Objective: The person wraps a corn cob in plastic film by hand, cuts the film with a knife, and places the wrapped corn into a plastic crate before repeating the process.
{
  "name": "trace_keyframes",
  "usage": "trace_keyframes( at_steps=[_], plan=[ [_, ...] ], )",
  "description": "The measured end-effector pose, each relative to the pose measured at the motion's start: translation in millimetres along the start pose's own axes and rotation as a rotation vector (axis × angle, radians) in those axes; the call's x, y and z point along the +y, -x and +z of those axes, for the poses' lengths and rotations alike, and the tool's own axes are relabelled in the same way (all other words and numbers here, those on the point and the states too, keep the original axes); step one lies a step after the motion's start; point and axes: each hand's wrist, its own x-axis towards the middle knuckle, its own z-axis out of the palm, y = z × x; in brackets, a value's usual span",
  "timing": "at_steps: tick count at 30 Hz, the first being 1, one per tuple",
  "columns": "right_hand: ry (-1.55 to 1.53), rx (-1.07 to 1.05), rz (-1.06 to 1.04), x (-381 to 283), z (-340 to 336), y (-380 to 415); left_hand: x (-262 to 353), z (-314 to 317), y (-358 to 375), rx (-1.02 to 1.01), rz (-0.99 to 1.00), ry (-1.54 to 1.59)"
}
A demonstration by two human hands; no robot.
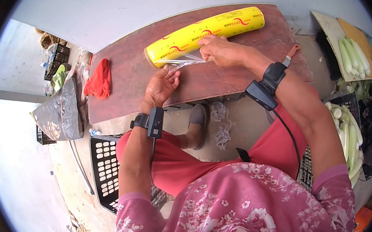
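A large yellow roll of cling film (193, 38) with red lettering lies slantwise on a dark red board table. A clear strip of cling film (182, 62) is drawn out from its near side and stretched in creases between my hands. My right hand (220, 51) pinches the strip's right end, its knuckles against the roll. Palm upward, my left hand (162, 85) has curled fingers at the strip's left end, just below the roll's left end; its fingertips are closed on the film's edge.
A red cloth (99, 79) lies at the table's left edge. A knife with a reddish handle (293, 50) rests at the right, partly behind my forearm. Black crates (103, 170) stand below. Pale green vegetables (354, 57) lie on a board at right, with more beneath (350, 135).
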Motion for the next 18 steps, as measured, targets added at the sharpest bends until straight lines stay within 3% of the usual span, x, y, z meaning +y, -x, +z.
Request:
trace_keyframes(
  at_steps=[8,18],
  plan=[
    [-0.001,0.015,0.008,0,0,-2,-14,-21,4,0.179,0.117,-0.015],
    [0.111,-0.011,0.001,6,2,-8,-33,-16,32,0.232,0.273,-0.341]
  ],
)
